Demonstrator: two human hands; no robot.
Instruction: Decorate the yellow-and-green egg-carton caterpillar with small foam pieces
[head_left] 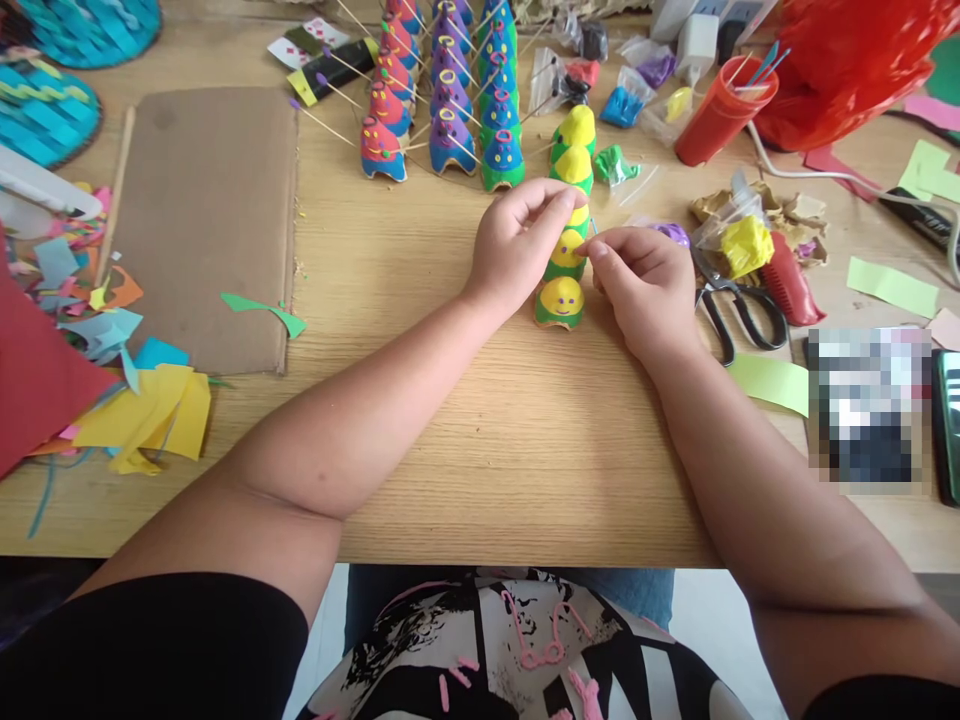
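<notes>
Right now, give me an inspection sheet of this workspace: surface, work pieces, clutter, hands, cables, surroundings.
Surface: wood-grain table, a few small specks on it.
Work pieces: yellow-and-green row, smiling face on its front bump; red-and-blue row, purple-and-blue row and green-and-blue row to its left.
Clutter: paper scraps beside cardboard; scissors by the right hand; red cup holding sticks.
Hands: left hand and right hand at the yellow-and-green row, in pinching poses; anything small held is unclear.
Cables: white cable curving to the right edge.
Surroundings: red plastic bag far right; patterned clothing below the table edge.
</notes>
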